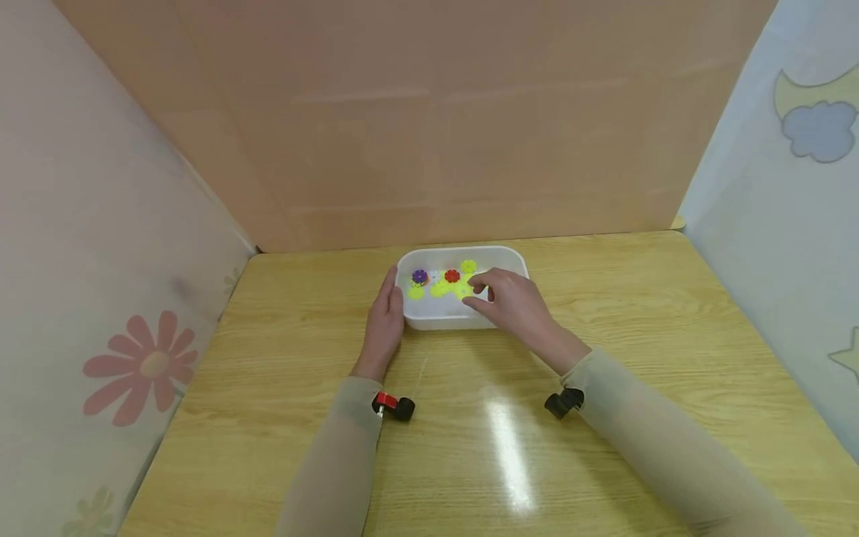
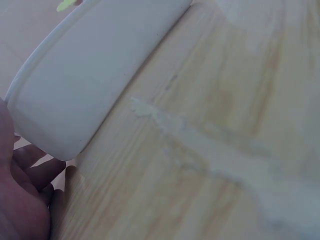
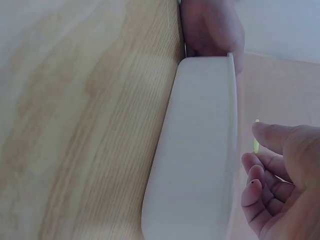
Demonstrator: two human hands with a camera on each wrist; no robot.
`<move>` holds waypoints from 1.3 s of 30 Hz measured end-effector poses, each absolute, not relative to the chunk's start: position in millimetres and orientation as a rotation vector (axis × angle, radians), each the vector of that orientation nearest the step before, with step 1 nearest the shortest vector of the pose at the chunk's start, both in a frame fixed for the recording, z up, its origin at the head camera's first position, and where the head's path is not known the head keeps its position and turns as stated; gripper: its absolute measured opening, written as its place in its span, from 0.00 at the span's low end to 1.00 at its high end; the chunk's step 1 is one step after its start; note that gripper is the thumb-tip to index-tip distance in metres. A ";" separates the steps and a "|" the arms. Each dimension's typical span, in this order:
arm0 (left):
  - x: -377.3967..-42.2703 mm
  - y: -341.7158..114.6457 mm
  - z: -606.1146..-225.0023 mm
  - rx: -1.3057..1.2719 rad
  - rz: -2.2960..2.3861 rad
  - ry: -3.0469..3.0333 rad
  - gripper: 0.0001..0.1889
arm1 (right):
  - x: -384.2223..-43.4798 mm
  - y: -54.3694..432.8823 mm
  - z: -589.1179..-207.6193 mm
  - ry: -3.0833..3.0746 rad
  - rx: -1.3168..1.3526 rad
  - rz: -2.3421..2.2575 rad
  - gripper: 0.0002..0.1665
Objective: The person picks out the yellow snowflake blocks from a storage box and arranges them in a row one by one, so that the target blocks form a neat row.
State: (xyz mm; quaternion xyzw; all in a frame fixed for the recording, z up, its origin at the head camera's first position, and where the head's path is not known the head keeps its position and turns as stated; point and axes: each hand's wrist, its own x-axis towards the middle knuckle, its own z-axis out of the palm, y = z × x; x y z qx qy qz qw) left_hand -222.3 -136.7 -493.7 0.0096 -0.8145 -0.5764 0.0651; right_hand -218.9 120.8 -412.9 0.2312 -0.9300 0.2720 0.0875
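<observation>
A white plastic tray [image 1: 443, 323] on the table contains flower-shaped plastic discs: a purple disc [image 1: 419, 277], a red disc [image 1: 452, 276] and several yellow ones. My left hand [image 1: 385, 317] rests against the tray's left end. In the left wrist view, the left fingers [image 2: 37, 170] lie by the tray's lower corner. Above the tray's right part, my right hand [image 1: 513, 298] pinches a yellow flower-shaped disc [image 3: 256, 145] between thumb and index finger. It appears almost edge-on in the right wrist view, beyond the rim. From above, the pinched disc blends with the yellow ones below.
The wooden table [image 1: 288, 358] has a shiny light reflection in front of the tray. A pinkish-tan panel [image 1: 429, 149] rises behind it. Pale walls with printed decorations stand at both sides. Each wrist wears a small black camera.
</observation>
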 end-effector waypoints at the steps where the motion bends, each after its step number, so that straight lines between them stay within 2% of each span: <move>1: -222.5 -136.5 -493.1 0.026 -1.742 -2.456 0.30 | -215.6 121.0 -412.4 -2.761 0.696 0.807 0.17; 18: -222.3 -136.5 -491.9 0.038 -1.738 -2.458 0.30 | -174.8 96.7 -426.1 -2.672 0.981 0.779 0.12; 39: -222.6 -137.2 -491.0 0.040 -1.729 -2.469 0.30 | -177.9 72.9 -456.4 -2.831 1.275 0.668 0.10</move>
